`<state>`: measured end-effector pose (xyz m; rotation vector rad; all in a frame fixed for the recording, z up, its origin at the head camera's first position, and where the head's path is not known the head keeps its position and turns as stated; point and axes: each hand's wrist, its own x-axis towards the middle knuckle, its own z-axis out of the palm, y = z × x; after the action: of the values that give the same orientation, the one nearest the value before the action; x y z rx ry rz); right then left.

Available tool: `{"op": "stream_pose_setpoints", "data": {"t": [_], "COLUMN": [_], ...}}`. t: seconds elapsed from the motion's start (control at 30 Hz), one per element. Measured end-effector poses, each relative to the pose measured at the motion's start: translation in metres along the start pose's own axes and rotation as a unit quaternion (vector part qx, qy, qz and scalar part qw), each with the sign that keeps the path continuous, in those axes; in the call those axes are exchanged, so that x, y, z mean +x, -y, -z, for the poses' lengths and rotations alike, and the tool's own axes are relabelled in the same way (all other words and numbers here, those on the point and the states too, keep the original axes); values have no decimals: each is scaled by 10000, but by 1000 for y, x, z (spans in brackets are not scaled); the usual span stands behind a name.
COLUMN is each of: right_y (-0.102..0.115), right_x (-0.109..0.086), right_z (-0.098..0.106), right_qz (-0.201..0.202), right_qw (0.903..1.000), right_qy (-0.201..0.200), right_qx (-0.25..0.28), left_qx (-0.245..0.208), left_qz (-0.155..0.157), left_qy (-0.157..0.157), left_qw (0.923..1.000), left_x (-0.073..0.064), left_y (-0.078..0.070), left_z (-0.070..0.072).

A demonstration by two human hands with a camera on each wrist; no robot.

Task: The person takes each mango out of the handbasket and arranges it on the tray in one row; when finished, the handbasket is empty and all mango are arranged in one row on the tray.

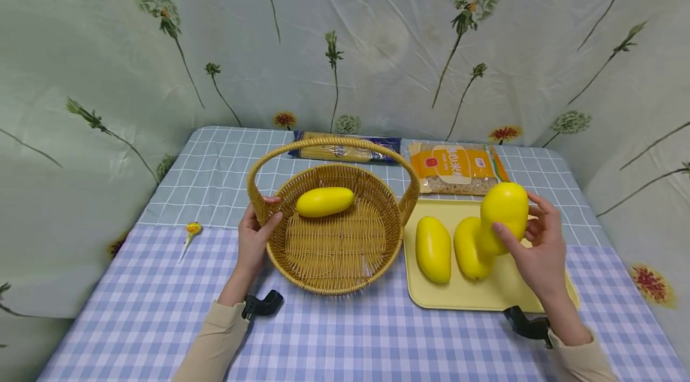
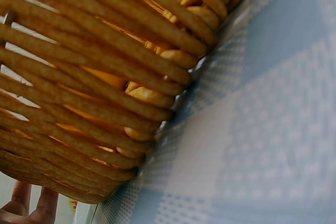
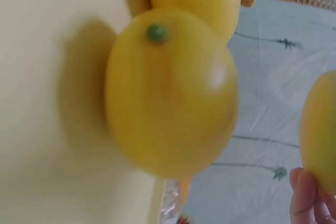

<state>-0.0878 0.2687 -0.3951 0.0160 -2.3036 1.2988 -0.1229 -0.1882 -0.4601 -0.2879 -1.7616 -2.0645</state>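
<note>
My right hand holds a yellow mango above the cream tray, thumb on one side and fingers on the other. In the right wrist view that mango shows at the right edge, with fingertips on it. Two more mangoes, a left one and a right one, lie on the tray; the held one partly covers the right one. My left hand grips the left side of the wicker basket near the handle's foot, its thumb over the rim. Inside the basket lies another mango.
Behind the basket is a pack of spaghetti. A bag of grain-like food with an orange label lies behind the tray. A small spoon-like thing with a yellow end rests at the left on the checked tablecloth.
</note>
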Motion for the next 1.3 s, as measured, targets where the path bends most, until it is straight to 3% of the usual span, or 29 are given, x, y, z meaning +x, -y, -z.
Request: {"op": "stream_pose_setpoints", "data": {"t": [0.23,0.5,0.7,0.8,0.97,1.17,1.3], "right_y": [-45,-82,-118,-115,-90,-107,-87], "right_x": [4,8,12,12,11,12,11], "right_z": [8,20,26,29,33,36,36], "right_qz": [-28,-567,-677,-763,-1131,-1434,-1688], "right_qw": [9994,9928,9822,9764,9666,9560,9467], "right_qy": [-107,338,724,978,1435,1767,2038], "right_qx": [-317,-995,-1595,-1770,-1796,-1852,-1836], "left_qx": [-32,-102,-89,-75,-93,-82,-104], "left_qz": [8,-43,-62,-53,-48,-29,-47], "left_qy": [-9,14,42,43,41,17,-3], "left_qw": [10000,9999,9999,9999,9999,10000,9999], "left_x": [1,0,1,0,0,0,0], "left_y": [1,2,1,1,1,-1,-1], "left_z": [1,1,1,1,1,0,-1]}}
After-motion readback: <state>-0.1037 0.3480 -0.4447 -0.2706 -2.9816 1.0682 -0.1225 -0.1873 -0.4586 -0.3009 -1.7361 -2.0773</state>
